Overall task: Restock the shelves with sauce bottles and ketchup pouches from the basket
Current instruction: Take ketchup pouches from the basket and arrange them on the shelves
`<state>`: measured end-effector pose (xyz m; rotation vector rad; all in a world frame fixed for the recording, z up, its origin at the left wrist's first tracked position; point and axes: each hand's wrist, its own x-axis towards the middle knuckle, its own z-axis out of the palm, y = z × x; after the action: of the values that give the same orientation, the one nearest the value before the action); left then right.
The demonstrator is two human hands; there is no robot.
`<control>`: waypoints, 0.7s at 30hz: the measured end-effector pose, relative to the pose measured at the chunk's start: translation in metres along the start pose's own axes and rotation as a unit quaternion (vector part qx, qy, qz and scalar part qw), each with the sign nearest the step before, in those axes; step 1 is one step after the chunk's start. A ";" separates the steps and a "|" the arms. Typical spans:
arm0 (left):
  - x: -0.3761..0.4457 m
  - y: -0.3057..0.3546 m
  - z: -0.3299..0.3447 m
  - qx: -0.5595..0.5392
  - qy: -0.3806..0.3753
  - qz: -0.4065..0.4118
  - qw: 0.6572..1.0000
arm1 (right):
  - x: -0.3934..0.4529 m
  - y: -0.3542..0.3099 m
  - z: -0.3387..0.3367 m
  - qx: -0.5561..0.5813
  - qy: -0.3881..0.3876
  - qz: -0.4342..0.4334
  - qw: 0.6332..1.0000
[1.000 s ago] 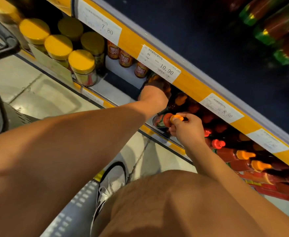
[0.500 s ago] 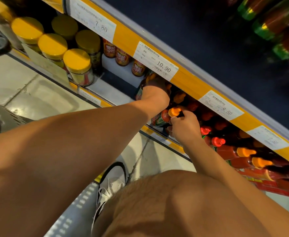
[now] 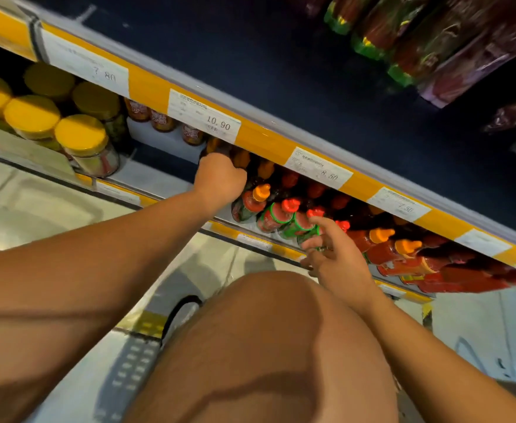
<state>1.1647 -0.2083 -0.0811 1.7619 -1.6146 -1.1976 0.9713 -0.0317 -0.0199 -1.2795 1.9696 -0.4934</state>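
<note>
On the lower shelf (image 3: pixel 171 181), sauce bottles stand in rows under the yellow price rail (image 3: pixel 265 141). My left hand (image 3: pixel 220 180) reaches in under the rail, fingers curled round a dark sauce bottle (image 3: pixel 223 149) whose body is mostly hidden. Just right of it stands an orange-capped bottle (image 3: pixel 255 201), then red-capped bottles with green bands (image 3: pixel 281 215). My right hand (image 3: pixel 334 254) hovers in front of those, fingers loosely spread and holding nothing. More red bottles with orange caps (image 3: pixel 400 254) fill the shelf to the right.
Yellow-lidded jars (image 3: pixel 82 141) crowd the shelf's left part. Dark pouches (image 3: pixel 433 41) lie on the upper shelf at top right. My bare knee (image 3: pixel 265 346) is close below the shelf edge. A grey perforated basket wall (image 3: pixel 128 364) and a shoe (image 3: pixel 183 306) are on the tiled floor.
My right hand has let go of the orange-capped bottle and drawn back to the right with its fingers spread. The left hand stays deep in the shelf on the dark bottle.
</note>
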 end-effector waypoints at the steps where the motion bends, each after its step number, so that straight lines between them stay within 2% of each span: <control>1: -0.005 -0.003 -0.002 -0.004 0.008 -0.004 1.000 | -0.007 0.005 -0.007 0.001 -0.002 0.003 1.000; 6: -0.043 -0.013 0.000 0.022 0.001 0.022 1.000 | -0.041 0.029 -0.037 -0.013 -0.027 0.033 0.999; 9: -0.071 -0.001 0.004 0.021 -0.063 0.048 0.997 | -0.070 0.040 -0.059 -0.065 -0.020 0.016 0.998; 11: -0.092 0.021 0.002 0.014 -0.121 0.093 0.988 | -0.091 0.042 -0.079 -0.087 -0.005 0.006 0.996; 14: -0.114 0.064 -0.002 0.032 -0.166 0.167 0.971 | -0.121 0.049 -0.118 -0.080 0.045 0.000 0.996; 18: -0.148 0.135 0.008 -0.007 -0.219 0.195 0.956 | -0.176 0.077 -0.171 -0.043 0.139 0.001 0.989; 21: -0.183 0.190 0.037 -0.007 -0.254 0.243 0.936 | -0.226 0.119 -0.207 0.010 0.209 0.041 0.977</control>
<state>1.0420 -0.0638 0.1057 0.9760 -2.1541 -1.4657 0.7982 0.2092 0.1216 -1.1429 2.3435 -0.7903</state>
